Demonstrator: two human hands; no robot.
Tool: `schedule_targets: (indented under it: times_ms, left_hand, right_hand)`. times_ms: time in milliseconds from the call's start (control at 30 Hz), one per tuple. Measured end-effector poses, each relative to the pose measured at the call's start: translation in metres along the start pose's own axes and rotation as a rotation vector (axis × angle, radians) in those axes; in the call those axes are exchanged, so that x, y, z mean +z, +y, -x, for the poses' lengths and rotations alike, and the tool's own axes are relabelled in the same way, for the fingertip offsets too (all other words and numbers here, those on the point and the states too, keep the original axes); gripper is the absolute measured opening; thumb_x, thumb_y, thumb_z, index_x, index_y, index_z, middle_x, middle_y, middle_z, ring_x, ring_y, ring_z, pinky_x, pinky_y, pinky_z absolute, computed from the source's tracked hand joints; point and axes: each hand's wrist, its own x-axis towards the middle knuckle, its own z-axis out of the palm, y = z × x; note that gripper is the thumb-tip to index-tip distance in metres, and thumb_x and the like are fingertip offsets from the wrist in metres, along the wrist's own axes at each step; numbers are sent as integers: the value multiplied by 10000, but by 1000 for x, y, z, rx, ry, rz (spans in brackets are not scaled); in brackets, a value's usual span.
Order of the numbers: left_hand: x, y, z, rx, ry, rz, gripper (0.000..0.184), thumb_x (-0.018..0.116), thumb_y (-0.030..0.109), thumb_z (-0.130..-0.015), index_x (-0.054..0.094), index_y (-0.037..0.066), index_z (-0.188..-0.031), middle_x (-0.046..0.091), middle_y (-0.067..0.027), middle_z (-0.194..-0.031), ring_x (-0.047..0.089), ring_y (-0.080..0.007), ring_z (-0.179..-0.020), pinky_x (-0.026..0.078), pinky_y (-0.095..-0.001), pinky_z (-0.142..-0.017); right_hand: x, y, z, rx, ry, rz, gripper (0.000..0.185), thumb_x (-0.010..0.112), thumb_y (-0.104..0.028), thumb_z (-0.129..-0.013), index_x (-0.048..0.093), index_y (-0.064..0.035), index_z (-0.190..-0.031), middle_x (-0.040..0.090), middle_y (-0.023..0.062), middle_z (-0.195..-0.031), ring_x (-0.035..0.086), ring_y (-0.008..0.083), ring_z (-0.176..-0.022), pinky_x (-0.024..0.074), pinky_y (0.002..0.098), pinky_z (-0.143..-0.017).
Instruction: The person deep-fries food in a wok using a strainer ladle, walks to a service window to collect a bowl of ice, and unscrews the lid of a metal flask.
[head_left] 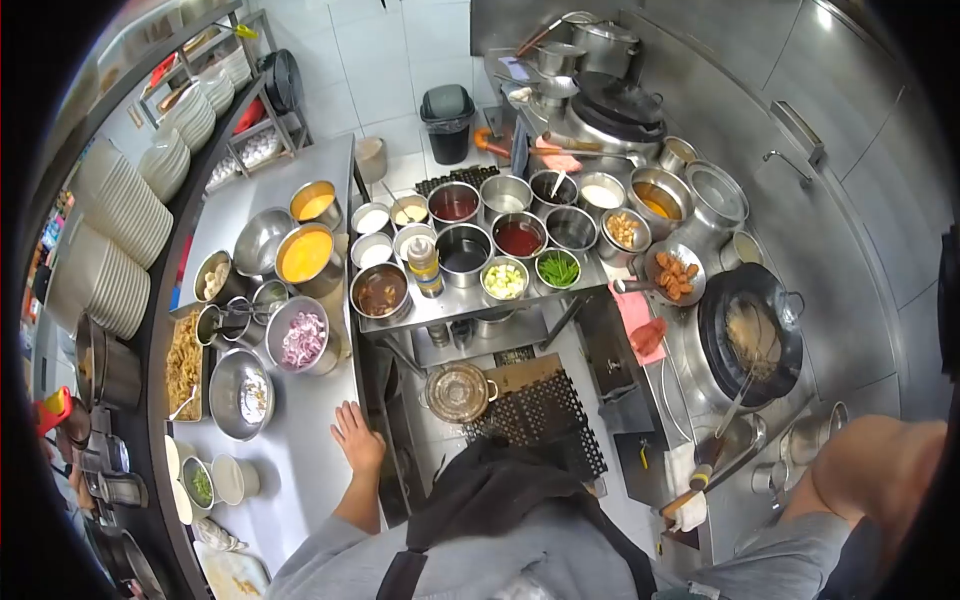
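My left hand (pixel 357 438) lies flat on the steel counter (pixel 300 450) with its fingers apart and nothing in it. The nearest things to it are a steel bowl with white residue (pixel 241 394) and a pot of sliced red onion (pixel 303 338). On the right, my bent right arm comes in at the frame's edge; my right hand (pixel 905 520) is blurred and dark there, and its fingers cannot be made out. Left of that arm, a wok (pixel 750 332) on the stove holds liquid and a wire strainer, whose handle leans over the rim.
A middle cart (pixel 455 310) holds several pots of sauces and chopped vegetables. A bowl of fried pieces (pixel 675 274) sits beside the wok. Stacked plates (pixel 125 205) fill the left shelf. A lidded pot (pixel 458 392) stands low by a black floor mat (pixel 545 420).
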Motion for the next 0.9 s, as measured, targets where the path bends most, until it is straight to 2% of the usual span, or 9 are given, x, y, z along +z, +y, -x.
schedule_targets:
  times_ms: [367,567,600,700,733,767,833,867,900]
  left_hand:
    - [9,4,1,45,16,-94,737,566,124,-689,286,9,-1361,282,-142,-1425,220,-319,-1345,209,-527,-1055]
    - [23,-5,1,70,16,-158,763,582,159,-696,270,32,-1380,278,-130,-1431,221,-295,-1350,233,-513,-1046]
    - [27,-7,3,50,27,-163,765,586,167,-699,268,37,-1383,275,-130,-1433,218,-293,-1352,235,-512,-1045]
    - [32,-15,7,82,52,-173,790,597,179,-695,251,45,-1392,263,-143,-1444,216,-291,-1354,237,-510,-1043]
    - [37,-18,5,100,61,-176,803,601,184,-692,242,48,-1397,258,-147,-1448,215,-292,-1354,241,-510,-1039]
    - [36,-18,4,85,52,-172,784,604,186,-686,271,45,-1381,279,-155,-1436,234,-299,-1344,251,-506,-1031]
    - [35,-3,-7,114,65,-168,765,607,189,-680,299,43,-1365,299,-164,-1423,253,-306,-1333,262,-502,-1023]
    - [33,7,-15,47,59,-138,729,612,181,-673,339,41,-1334,323,-170,-1404,275,-312,-1318,269,-501,-1015]
    - [30,22,-22,-21,52,-107,694,618,174,-666,378,39,-1303,346,-177,-1386,297,-318,-1303,276,-500,-1006]
  right_hand:
    - [-88,-16,14,-69,-112,22,177,288,-242,-946,335,-92,-865,341,11,-801,442,116,-651,438,243,-605]
    - [-134,-37,55,-72,263,226,204,270,-222,-949,369,-114,-807,359,0,-729,433,113,-629,424,249,-606]
    - [-124,-38,81,80,416,280,212,267,-218,-949,374,-117,-797,362,-2,-717,431,112,-626,422,250,-606]
    - [52,-80,159,1081,975,64,134,496,-102,-845,561,-23,-930,560,74,-828,568,186,-710,453,320,-649]
    - [81,-115,229,1590,391,-458,232,467,-165,-884,597,9,-966,634,139,-931,602,222,-760,493,334,-690]
    - [134,-128,222,1347,586,-602,171,559,-163,-840,637,-13,-817,635,80,-801,595,196,-767,476,330,-711]
    - [219,-203,263,1964,120,-769,208,621,-220,-817,659,-17,-845,667,120,-835,637,237,-761,487,335,-693]
    - [252,-240,294,1809,8,-632,198,628,-212,-808,663,-20,-843,654,126,-749,631,240,-657,490,332,-631]
    - [269,-271,314,1981,-110,-674,217,627,-238,-799,670,-28,-836,650,151,-792,627,288,-730,491,364,-675]
